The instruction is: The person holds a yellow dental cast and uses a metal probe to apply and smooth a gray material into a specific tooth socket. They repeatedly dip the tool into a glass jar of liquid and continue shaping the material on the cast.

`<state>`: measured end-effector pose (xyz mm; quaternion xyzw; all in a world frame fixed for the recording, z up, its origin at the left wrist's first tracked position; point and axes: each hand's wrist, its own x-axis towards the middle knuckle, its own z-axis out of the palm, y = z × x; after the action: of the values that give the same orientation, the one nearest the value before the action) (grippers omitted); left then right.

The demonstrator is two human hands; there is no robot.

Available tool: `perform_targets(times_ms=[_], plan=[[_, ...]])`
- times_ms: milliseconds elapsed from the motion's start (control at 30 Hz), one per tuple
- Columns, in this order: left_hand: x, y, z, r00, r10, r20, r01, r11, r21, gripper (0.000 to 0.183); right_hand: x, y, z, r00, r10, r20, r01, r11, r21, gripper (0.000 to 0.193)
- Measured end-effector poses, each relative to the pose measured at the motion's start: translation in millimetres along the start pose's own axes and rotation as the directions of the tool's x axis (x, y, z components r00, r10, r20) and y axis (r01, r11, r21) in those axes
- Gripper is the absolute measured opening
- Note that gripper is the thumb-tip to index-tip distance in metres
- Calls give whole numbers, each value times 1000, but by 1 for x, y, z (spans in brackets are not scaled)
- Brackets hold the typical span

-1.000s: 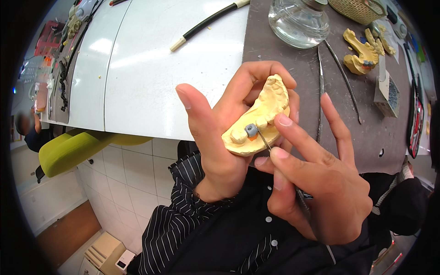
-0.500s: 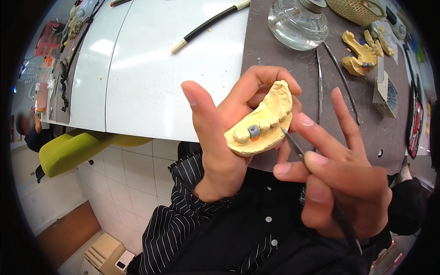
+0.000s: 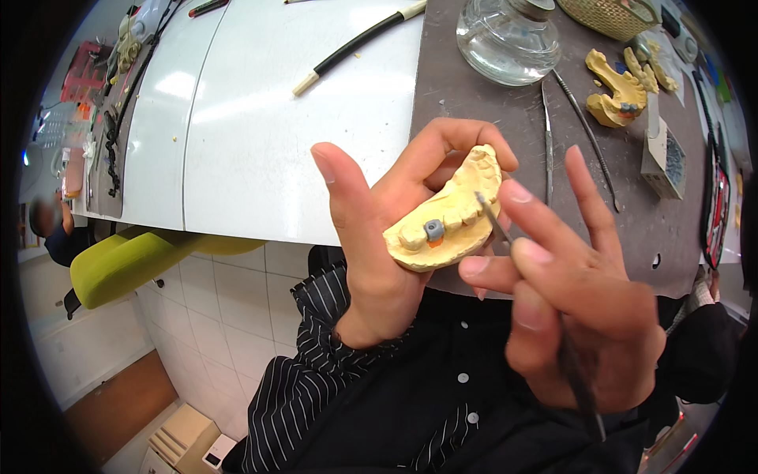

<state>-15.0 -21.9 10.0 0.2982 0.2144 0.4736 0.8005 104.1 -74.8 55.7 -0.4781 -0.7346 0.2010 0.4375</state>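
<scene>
L hand (image 3: 367,245): gripping yellow dental cast (image 3: 442,209), fingers curled behind it & over its upper end, thumb raised clear; cast sits mid-frame
R hand (image 3: 584,316): closed in a pinch on slim dental carver (image 3: 496,220), other fingers partly spread; carver tip in front of cast's tooth row, contact can't tell
Grey crown (image 3: 433,230): seated in cast's tooth row, left of carver tip; orange-red patch (image 3: 433,244) just below
Carver technique: prob best w/ pinch close to tip, a free R finger braced on cast, short light strokes, cast tilted so crown faces the eye
Care pt: crown edge & neighbouring teeth look easy to nick, so steady cast before any pressure
Glass bottle (image 3: 509,47): upper right, clear liquid inside, metal cap on top
Small open box (image 3: 652,162): right side of frame, blue-grey bits inside, kind unclear
Wicker basket (image 3: 604,20): top right, cut by frame edge, contents mostly hidden, can't ID
</scene>
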Motion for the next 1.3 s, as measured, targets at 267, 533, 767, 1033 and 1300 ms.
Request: perform_targets(times_ms=[267, 533, 767, 1033, 1300], plan=[[-2, 4, -4, 999, -15, 51, 18, 998, -59, 99, -1, 4, -11, 988, -38, 152, 49, 996, -69, 17], [2, -4, 0, 995, 90, -33, -89, 995, 44, 95, 3, -2, -2, 990, 65, 126, -58, 997, -53, 23], [2, -6, 1, 990, 136, -39, -134, 990, 54, 95, 4, -6, 6, 997, 61, 46, -57, 995, -81, 20], [2, -5, 3, 990, 135, -41, -133, 990, 43, 96, -4, 3, 16, 996, 8, -86, -8, 1000, -5, 20], [2, -4, -2, 993, 121, 17, -120, 992, -33, 97, 11, -15, -7, 970, 106, 218, -65, 980, -188, 19]])
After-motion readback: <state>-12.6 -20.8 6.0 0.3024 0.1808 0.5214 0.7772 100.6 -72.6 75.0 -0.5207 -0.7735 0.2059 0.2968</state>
